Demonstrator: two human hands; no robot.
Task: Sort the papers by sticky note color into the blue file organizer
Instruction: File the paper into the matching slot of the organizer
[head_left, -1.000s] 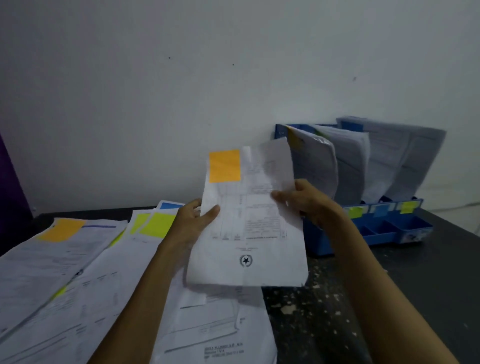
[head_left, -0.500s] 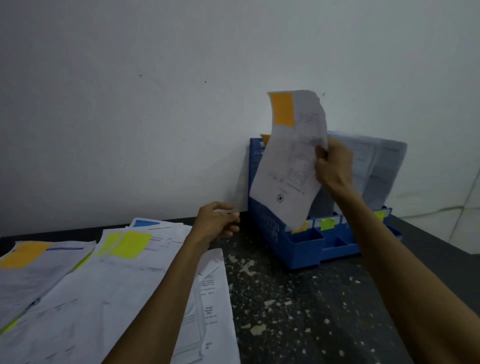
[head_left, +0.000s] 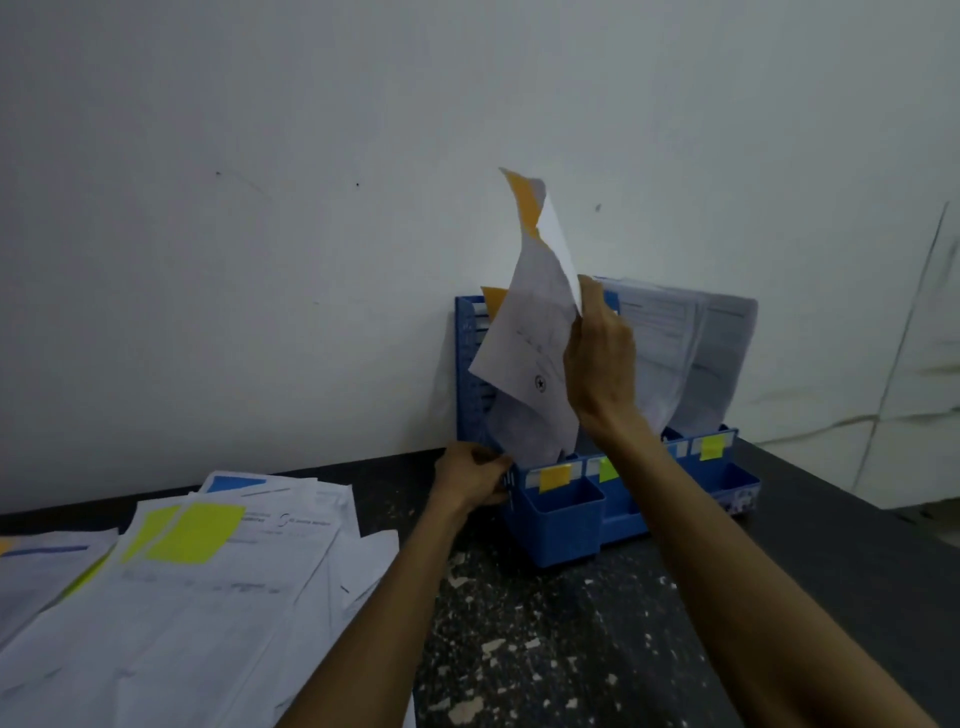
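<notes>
In the head view, your right hand (head_left: 597, 364) grips a sheet of paper (head_left: 535, 332) by its right edge, fingers curled round it. The sheet stands tilted, its lower end down in the leftmost slot of the blue file organizer (head_left: 561, 525), and its orange sticky note (head_left: 527, 200) is at the top corner. Your left hand (head_left: 470, 480) holds the organizer's near-left corner with curled fingers. The organizer sits at the far side of the dark table (head_left: 571, 649), against the wall. Filed papers (head_left: 685, 353) lean in its right slots. Loose papers (head_left: 182, 597) lie spread on the table's left, a yellow-green sticky note (head_left: 195, 532) on top.
</notes>
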